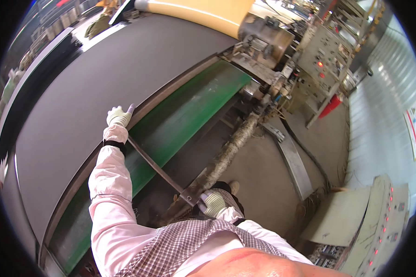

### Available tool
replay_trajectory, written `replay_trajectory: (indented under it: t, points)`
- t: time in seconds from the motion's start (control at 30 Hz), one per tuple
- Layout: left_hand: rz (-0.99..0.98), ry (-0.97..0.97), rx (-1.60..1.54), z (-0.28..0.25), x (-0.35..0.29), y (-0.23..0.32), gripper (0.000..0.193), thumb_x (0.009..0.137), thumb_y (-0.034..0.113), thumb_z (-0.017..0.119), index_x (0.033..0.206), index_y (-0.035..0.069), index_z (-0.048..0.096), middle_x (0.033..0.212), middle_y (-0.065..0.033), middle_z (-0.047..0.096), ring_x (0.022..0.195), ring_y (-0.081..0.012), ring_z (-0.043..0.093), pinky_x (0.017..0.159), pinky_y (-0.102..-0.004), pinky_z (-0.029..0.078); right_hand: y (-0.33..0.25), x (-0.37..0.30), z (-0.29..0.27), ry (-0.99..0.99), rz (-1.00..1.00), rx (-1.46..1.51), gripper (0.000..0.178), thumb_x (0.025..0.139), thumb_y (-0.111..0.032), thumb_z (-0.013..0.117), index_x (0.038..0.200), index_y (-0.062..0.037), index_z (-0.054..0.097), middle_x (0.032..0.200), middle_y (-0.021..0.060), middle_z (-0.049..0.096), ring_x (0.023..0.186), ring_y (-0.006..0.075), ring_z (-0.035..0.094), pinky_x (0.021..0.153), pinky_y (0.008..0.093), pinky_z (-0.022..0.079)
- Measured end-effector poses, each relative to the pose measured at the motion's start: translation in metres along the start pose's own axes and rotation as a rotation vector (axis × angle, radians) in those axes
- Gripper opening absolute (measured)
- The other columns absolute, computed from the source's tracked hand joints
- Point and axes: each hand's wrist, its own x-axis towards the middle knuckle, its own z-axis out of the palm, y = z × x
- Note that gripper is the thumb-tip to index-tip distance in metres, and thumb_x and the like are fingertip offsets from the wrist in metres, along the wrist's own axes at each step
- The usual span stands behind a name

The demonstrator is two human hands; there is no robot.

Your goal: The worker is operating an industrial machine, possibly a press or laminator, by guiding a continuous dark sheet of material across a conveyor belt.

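My left hand (119, 116), in a pale striped glove, rests at the near edge of a wide dark grey sheet (125, 60). Its thumb stands apart from the fingers, and nothing shows in its hold. My right hand (213, 204), gloved alike, is close to my body beside a grimy wrapped pipe (235, 143). The fingertips are spread at the pipe's near side, next to the end of a thin metal bar (157, 168); how firmly they touch is unclear. That bar runs from the sheet's metal edge rail (171, 87) over a green belt (189, 106).
A large yellow roll (198, 14) lies beyond the sheet, with a motor (266, 39) at its right end. Control cabinets with red lights stand at the far right (321, 55) and lower right (379, 226). A metal channel (293, 166) and a black hose (305, 147) lie on the floor.
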Motion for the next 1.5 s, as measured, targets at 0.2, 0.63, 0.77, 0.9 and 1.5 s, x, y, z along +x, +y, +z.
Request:
replay_trajectory:
  t: [0.2,0.63,0.77,0.9,1.5]
  points:
    - [0.294,-0.125,-0.179,0.001,0.031,0.048,0.069,0.09,0.064,0.032,0.129,0.012,0.053,0.133,-0.0131,0.051,0.125,-0.0313,0.045,0.106,-0.0421,0.034,0.008,0.001,0.001,0.061,-0.008,0.005,0.023,0.079,-0.026,0.061,0.082,-0.0041,0.058,0.079,0.0172,0.057,0.074,0.0354,0.057,0.069,0.0464,0.047]
    - [-0.202,0.043,0.121,0.003,-0.179,-0.314,0.044,0.098,0.021,0.03,0.14,0.018,0.04,0.146,-0.0152,0.035,0.136,-0.0299,0.033,0.113,-0.0398,0.025,0.017,-0.008,0.041,0.237,-0.034,-0.102,0.022,0.072,-0.021,0.065,0.084,-0.004,0.06,0.077,0.0186,0.058,0.073,0.0373,0.056,0.065,0.049,0.046]
    - [-0.425,0.115,-0.015,0.025,-0.13,-0.299,0.052,0.092,0.047,0.037,0.115,0.008,0.062,0.126,-0.0139,0.056,0.117,-0.0333,0.051,0.098,-0.0459,0.042,0.012,-0.003,0.035,0.241,-0.05,-0.06,0.027,0.07,-0.019,0.066,0.09,-0.0015,0.064,0.079,0.0205,0.059,0.072,0.0393,0.056,0.065,0.0483,0.046]
    - [-0.347,0.254,-0.104,0.029,-0.118,-0.242,0.049,0.089,0.047,0.045,0.109,0.007,0.065,0.117,-0.0146,0.059,0.113,-0.0333,0.052,0.096,-0.046,0.043,0.013,-0.008,0.034,0.246,-0.022,-0.037,0.028,0.072,-0.018,0.065,0.094,-0.0012,0.064,0.081,0.0209,0.06,0.069,0.0396,0.057,0.064,0.0467,0.047]
    - [-0.346,0.103,-0.069,0.035,-0.136,-0.35,0.053,0.089,0.052,0.046,0.135,0.029,0.048,0.137,-0.0151,0.046,0.127,-0.0365,0.041,0.104,-0.0452,0.037,0.001,-0.001,0.03,0.205,0.039,-0.047,0.027,0.073,-0.023,0.066,0.089,-0.0013,0.064,0.079,0.0217,0.06,0.067,0.0405,0.057,0.061,0.0482,0.045]
